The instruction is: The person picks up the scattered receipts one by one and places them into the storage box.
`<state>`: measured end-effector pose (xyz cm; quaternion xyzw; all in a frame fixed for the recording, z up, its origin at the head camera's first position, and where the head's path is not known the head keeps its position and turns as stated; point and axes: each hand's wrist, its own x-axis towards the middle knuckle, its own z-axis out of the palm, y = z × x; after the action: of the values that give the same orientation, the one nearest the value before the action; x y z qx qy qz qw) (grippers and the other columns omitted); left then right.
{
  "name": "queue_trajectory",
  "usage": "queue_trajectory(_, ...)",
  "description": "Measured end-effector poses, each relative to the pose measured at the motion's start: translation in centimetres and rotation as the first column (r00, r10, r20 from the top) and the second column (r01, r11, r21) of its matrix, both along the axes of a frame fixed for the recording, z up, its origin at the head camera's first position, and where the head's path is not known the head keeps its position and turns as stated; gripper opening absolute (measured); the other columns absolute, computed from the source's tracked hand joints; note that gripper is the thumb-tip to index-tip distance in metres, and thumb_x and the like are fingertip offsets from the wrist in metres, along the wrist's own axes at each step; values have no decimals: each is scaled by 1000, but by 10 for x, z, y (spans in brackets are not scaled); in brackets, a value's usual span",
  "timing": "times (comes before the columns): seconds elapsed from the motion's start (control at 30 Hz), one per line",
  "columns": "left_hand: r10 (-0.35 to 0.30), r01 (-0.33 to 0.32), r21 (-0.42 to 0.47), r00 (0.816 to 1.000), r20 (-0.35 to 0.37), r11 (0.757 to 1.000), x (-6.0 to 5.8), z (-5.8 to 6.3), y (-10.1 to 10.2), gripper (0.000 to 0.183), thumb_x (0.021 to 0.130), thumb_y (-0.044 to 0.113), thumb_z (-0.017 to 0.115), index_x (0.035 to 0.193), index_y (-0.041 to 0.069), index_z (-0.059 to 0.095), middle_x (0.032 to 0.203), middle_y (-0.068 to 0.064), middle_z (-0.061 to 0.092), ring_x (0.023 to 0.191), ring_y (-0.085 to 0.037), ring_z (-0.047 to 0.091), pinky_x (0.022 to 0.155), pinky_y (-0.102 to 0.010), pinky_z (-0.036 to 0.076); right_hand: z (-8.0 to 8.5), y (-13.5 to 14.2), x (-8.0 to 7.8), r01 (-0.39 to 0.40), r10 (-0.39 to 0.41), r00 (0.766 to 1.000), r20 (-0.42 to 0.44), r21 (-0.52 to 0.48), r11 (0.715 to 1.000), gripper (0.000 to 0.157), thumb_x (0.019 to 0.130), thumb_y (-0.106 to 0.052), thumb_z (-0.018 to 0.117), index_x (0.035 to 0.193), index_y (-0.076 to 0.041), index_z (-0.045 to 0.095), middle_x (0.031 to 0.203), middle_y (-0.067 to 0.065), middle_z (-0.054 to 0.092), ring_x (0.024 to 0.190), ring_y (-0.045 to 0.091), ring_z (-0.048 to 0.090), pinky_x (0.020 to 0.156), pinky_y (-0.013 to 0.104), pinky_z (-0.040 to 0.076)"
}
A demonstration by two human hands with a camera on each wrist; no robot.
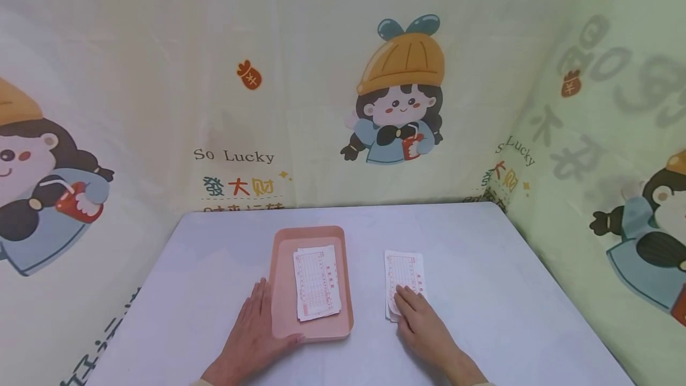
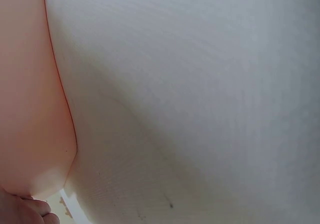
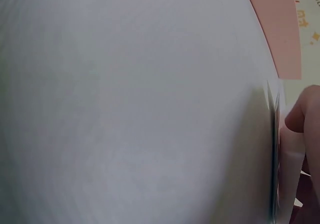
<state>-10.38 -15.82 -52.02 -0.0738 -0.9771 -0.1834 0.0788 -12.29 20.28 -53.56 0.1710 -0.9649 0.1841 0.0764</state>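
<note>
A pink tray point(image 1: 311, 233) stands on the table with a stack of white slips point(image 1: 317, 285) in it, printed in red. My left hand point(image 1: 254, 326) lies along the tray's left side with its fingers straight, its thumb touching the near edge. To the right of the tray is a second stack of printed slips point(image 1: 403, 267) on the tabletop. The fingers of my right hand point(image 1: 426, 326) rest on the near part of that stack and cover some of it. In the right wrist view the edges of the slips point(image 3: 275, 159) show beside a fingertip.
The white table point(image 1: 461, 237) reaches back to a cloth backdrop point(image 1: 311, 106) printed with cartoon figures and lettering. Cloth also hangs on the left and right sides. A strip of table separates the tray from the right-hand stack.
</note>
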Motion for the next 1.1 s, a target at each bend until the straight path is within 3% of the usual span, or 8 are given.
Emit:
queue_trajectory(0.33,6,-5,-6,1000,15,1000,-1,1,1,128,71,80,65,152,-9,23,160,-27,25,147,-42,28,115,-59,32,8,0,-2,15,-15,1000,-5,-26,1000,44,96,-8,58,139,0,54,147,13,52,138,32,48,115,52,36)
queue_trajectory(0.63,7,-7,-8,1000,26,1000,-2,1,0,128,71,81,64,153,-8,22,160,-27,25,147,-42,28,116,-59,31,11,-4,-7,-36,24,981,-191,-59,998,45,90,-1,62,135,4,57,140,16,58,129,34,55,110,52,42)
queue_trajectory(1.1,7,-7,-8,999,43,1000,-1,3,-1,130,70,82,63,153,-8,20,160,-26,25,147,-41,27,115,-60,31,24,-16,-15,-39,25,982,-186,-76,996,48,94,-5,61,141,0,53,145,13,54,133,33,52,110,50,42)
